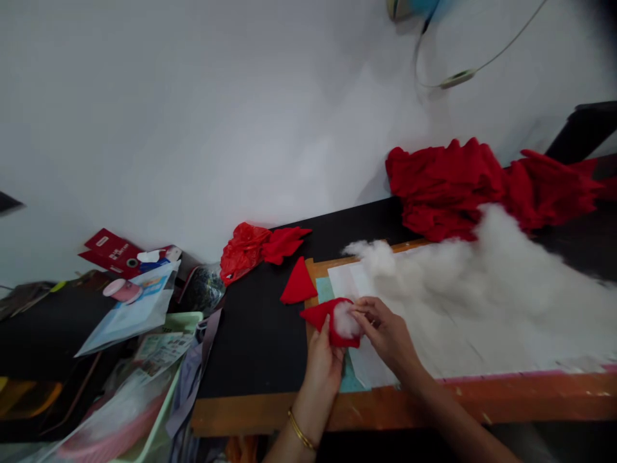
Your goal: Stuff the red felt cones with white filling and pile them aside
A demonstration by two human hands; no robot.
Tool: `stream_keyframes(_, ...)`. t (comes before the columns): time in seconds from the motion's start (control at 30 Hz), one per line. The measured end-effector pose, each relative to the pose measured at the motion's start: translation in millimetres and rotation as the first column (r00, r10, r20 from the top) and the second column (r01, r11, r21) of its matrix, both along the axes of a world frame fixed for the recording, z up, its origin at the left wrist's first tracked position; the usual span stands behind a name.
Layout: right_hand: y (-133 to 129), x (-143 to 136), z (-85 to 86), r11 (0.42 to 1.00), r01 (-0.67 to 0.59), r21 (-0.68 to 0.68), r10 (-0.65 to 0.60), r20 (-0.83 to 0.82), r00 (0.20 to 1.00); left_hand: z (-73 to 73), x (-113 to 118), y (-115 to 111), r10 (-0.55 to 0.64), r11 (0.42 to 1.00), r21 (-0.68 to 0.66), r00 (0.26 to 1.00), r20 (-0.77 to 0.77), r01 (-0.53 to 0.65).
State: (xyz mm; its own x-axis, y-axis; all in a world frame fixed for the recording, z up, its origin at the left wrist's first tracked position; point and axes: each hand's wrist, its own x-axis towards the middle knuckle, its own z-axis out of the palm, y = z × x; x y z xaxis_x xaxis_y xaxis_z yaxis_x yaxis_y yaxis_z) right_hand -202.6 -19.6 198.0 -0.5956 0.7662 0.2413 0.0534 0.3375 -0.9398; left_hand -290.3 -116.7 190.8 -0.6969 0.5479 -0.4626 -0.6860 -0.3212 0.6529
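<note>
- The left hand (325, 360) held a small red cloth piece (318, 315), pointed at one end, with a white tuft (345, 320) at the other.
- The right hand (385, 331) pinched the tuft's edge.
- A red triangle (299, 283) lay just beyond.
- White fluff (448, 276) was heaped to the right.
- Behind it sat piled red fabric (448, 186), near the wall (241, 116).
</note>
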Motion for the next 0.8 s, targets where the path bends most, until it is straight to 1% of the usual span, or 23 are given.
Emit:
stream_keyframes(0.03, 1, 3, 3.0, 0.999, -0.005, 0.047, 0.006, -0.014, 1.0, -0.3, -3, 0, 0.014, 1.0, 0.02, 0.999, 0.029, -0.015)
stream_keyframes(0.1, 0, 6, 7.6, 0.977, -0.013, 0.211, 0.022, -0.04, 0.999, 1.6, -6, 0, 0.006, 0.999, 0.05, 0.996, 0.091, -0.011)
stream_keyframes(0.13, -1, 7, 8.3, 0.949, -0.034, 0.313, 0.05, -0.045, 0.998, 3.6, -7, 1, -0.007, 0.998, 0.063, 0.993, 0.119, 0.0)
stream_keyframes(0.17, -3, 6, 7.6, 0.909, -0.071, 0.41, 0.097, -0.041, 0.994, 6.2, -7, 1, -0.019, 0.997, 0.075, 0.989, 0.146, 0.009)
stream_keyframes(0.23, -10, 2, 2.3, 0.815, -0.179, 0.55, 0.211, 0.005, 0.977, 11.9, -5, 3, -0.044, 0.995, 0.097, 0.98, 0.194, 0.026)
stream_keyframes(0.3, -17, -4, -5.2, 0.741, -0.275, 0.612, 0.286, 0.084, 0.955, 16.6, -3, 3, -0.075, 0.992, 0.116, 0.971, 0.229, 0.049)
stream_keyframes(0.37, -23, -6, -10.0, 0.705, -0.32, 0.633, 0.303, 0.138, 0.943, 19.6, -2, 2, -0.111, 0.988, 0.128, 0.96, 0.256, 0.08)
stream_keyframes(0.4, -25, -5, -10.2, 0.701, -0.324, 0.635, 0.305, 0.144, 0.941, 20.4, -3, 2, -0.127, 0.987, 0.127, 0.954, 0.272, 0.095)
stream_keyframes(0.43, -25, -4, -8.9, 0.71, -0.318, 0.628, 0.307, 0.131, 0.943, 20.9, -4, 1, -0.132, 0.988, 0.119, 0.948, 0.291, 0.101)
stream_keyframes(0.47, -24, -2, -6.4, 0.735, -0.295, 0.611, 0.295, 0.104, 0.95, 21.0, -4, 1, -0.13, 0.989, 0.109, 0.943, 0.306, 0.101)
stream_keyframes(0.53, -21, 1, 0.1, 0.814, -0.209, 0.541, 0.223, 0.041, 0.974, 20.4, -2, 3, -0.116, 0.991, 0.093, 0.946, 0.302, 0.092)
stream_keyframes(0.57, -19, 2, 3.0, 0.848, -0.166, 0.503, 0.177, 0.027, 0.984, 19.7, 0, 4, -0.111, 0.992, 0.093, 0.954, 0.278, 0.089)
stream_keyframes(0.6, -17, 3, 5.0, 0.869, -0.135, 0.476, 0.139, 0.027, 0.99, 18.8, 3, 6, -0.101, 0.992, 0.094, 0.965, 0.241, 0.08)
stream_keyframes(0.63, -15, 3, 5.8, 0.875, -0.123, 0.469, 0.121, 0.036, 0.992, 17.7, 6, 8, -0.088, 0.993, 0.09, 0.977, 0.195, 0.071)
stream_keyframes(0.67, -14, 2, 5.3, 0.869, -0.126, 0.479, 0.121, 0.04, 0.992, 16.7, 9, 9, -0.076, 0.995, 0.075, 0.987, 0.143, 0.066)
stream_keyframes(0.73, -11, 3, 1.7, 0.842, -0.13, 0.523, 0.138, 0.025, 0.99, 15.8, 12, 9, -0.059, 0.998, 0.019, 0.998, 0.006, 0.058)
stream_keyframes(0.8, -7, 5, -3.1, 0.82, -0.113, 0.561, 0.144, -0.011, 0.99, 18.0, 10, 6, -0.081, 0.996, -0.034, 0.989, -0.12, 0.078)
